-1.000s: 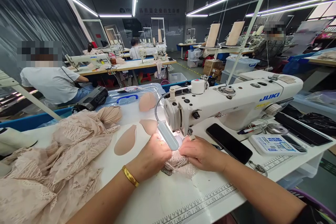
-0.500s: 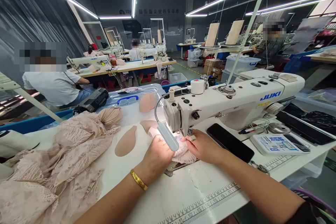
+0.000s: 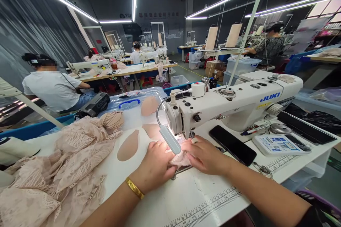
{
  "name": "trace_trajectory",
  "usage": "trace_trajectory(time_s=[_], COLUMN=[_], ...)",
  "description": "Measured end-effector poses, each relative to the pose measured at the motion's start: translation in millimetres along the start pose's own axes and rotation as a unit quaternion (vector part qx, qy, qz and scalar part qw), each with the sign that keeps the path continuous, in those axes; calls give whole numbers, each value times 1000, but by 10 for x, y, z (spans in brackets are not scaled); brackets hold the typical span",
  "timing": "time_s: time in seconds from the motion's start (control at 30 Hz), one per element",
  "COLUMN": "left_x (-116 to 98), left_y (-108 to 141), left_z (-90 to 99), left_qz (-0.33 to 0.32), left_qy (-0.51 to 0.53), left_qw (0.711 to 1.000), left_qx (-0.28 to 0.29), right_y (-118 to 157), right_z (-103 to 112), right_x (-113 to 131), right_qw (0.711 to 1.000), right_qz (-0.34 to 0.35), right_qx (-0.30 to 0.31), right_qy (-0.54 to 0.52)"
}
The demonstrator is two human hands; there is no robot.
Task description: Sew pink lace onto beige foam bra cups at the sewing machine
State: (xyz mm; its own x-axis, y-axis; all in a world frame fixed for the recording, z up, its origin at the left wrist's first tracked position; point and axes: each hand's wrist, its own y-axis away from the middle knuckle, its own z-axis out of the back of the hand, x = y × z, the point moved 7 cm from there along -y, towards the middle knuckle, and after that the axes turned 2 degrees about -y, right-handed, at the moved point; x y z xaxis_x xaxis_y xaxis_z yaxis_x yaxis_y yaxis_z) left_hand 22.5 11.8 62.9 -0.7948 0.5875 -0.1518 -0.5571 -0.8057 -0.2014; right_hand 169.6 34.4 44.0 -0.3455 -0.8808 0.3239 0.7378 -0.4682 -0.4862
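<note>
Pale pink crumpled fabric [image 3: 181, 160] below needle end of white metal JUKI sewing machine [image 3: 234, 100], between curled left hand [image 3: 156, 165] and right hand [image 3: 207, 155], latter's fingers together over fabric; whether either pinches, cannot tell.

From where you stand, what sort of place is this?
Probably a garment workshop: a sewing machine close by, thread cones beyond it, and lace heaped on the table.
</note>
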Motion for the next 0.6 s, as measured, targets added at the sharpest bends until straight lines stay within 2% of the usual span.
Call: trace_trajectory(time_s=[0.07,0.13,0.2,0.3,0.4,0.47,0.6], left_x=[-43,-105,-148,-144,-96,-80,-34], left_y=[-14,-3,46,140,143,110,66], left_z=[48,92,82,32,11,-15,-95], left_qz=[4,-8,-14,-6,9,8,-10], left_qy=[59,111,119,54,-32,-48,-13], left_qw=[998,994,990,987,990,992,997], left_qx=[3,20,78,151,137,112,72], right_y=[-23,-42,-47,-26,-1,6,-9], right_z=[-40,-96,-174,-255,-192,-134,-145], right_x=[142,181,100,-117,-273,-290,-156], right_qw=[999,998,996,984,979,980,989], right_qz=[42,53,30,-20,-69,-82,-32], right_qx=[15,19,32,65,48,30,43], right_qy=[-7,21,81,163,187,177,139])
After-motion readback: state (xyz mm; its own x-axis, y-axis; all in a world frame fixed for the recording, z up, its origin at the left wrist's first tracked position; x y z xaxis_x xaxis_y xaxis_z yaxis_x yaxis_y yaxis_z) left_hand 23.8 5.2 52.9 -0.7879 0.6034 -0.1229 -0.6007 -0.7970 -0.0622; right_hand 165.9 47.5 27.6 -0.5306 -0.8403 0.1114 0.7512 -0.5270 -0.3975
